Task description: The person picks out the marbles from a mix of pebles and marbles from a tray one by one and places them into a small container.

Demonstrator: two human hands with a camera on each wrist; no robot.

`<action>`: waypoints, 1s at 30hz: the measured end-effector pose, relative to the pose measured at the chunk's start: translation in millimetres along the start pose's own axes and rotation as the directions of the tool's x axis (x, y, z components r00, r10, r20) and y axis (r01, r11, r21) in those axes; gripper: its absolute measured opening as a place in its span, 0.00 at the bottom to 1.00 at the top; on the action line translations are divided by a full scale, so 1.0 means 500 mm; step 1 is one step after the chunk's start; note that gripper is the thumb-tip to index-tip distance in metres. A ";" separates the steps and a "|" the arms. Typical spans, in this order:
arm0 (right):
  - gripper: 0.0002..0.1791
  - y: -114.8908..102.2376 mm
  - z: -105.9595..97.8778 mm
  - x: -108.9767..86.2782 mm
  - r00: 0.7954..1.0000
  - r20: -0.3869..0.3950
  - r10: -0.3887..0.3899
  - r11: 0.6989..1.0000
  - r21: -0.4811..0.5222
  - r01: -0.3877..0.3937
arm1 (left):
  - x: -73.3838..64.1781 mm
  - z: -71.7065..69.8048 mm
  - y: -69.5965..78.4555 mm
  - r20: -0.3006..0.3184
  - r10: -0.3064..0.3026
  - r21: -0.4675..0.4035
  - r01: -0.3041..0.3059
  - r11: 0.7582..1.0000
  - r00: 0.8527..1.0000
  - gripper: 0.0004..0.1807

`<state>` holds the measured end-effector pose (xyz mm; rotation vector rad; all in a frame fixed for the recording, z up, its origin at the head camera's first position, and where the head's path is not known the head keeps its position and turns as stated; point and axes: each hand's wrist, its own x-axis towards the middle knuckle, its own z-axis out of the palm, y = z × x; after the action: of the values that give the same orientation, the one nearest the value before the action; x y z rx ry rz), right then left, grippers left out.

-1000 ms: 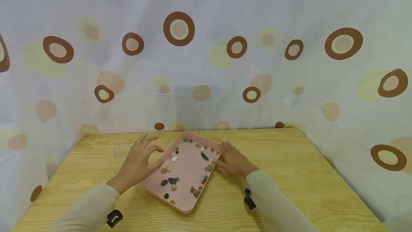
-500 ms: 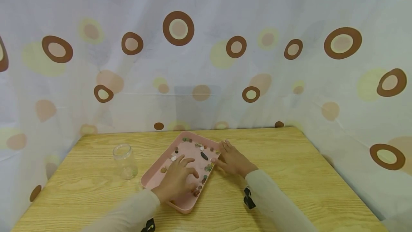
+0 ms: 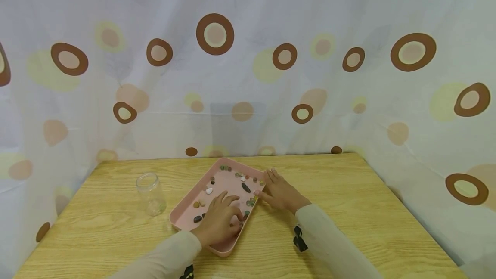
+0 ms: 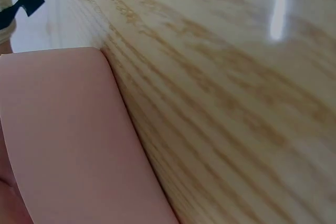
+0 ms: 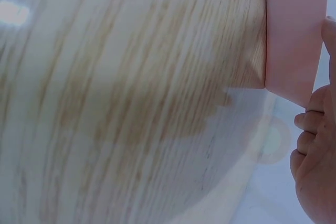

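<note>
A shallow pink tray (image 3: 228, 182) lies at an angle on the table, with several small pebbles of many colours scattered inside. Among them are a dark oval pebble (image 3: 246, 187) and a white pebble (image 3: 209, 191). My left hand (image 3: 218, 223) reaches down into the tray's near end. Its thumb and index finger are bent close together beside pebbles along the right wall; whether one is pinched I cannot tell. At the far right corner, my right hand (image 3: 282, 193) holds the tray, thumb over the rim and fingers outside, as the right wrist view shows at the corner (image 5: 294, 35).
Left of the tray stands a clear glass jar (image 3: 152, 197), its mouth up, with something small and greenish near its base. The wooden table (image 3: 348, 218) runs back to a patterned curtain (image 3: 248, 76) that hangs behind and on both sides.
My left hand has moved from beside the jar, rightward into the tray, and its index finger has bent down toward the thumb near the right wall. The right hand stays put.
</note>
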<state>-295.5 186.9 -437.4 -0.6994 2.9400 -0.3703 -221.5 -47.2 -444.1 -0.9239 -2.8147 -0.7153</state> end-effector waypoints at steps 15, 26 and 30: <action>0.45 -0.001 0.001 -0.002 1.000 -0.006 0.003 1.000 0.010 -0.003 | 0.006 0.009 -0.002 0.007 -0.004 0.029 0.004 1.000 1.000 0.02; 0.45 0.000 0.003 -0.001 1.000 -0.014 0.005 1.000 0.026 -0.005 | 0.006 0.010 -0.008 0.001 0.003 0.038 -0.003 0.999 1.000 0.02; 0.45 -0.001 0.001 -0.004 1.000 -0.008 0.018 0.999 0.033 -0.017 | 0.011 0.002 -0.009 -0.013 -0.002 0.020 0.002 1.000 1.000 0.03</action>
<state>-293.2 187.2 -437.6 -0.6694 2.9389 -0.4206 -228.3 -46.9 -445.7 -0.9102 -2.8069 -0.6891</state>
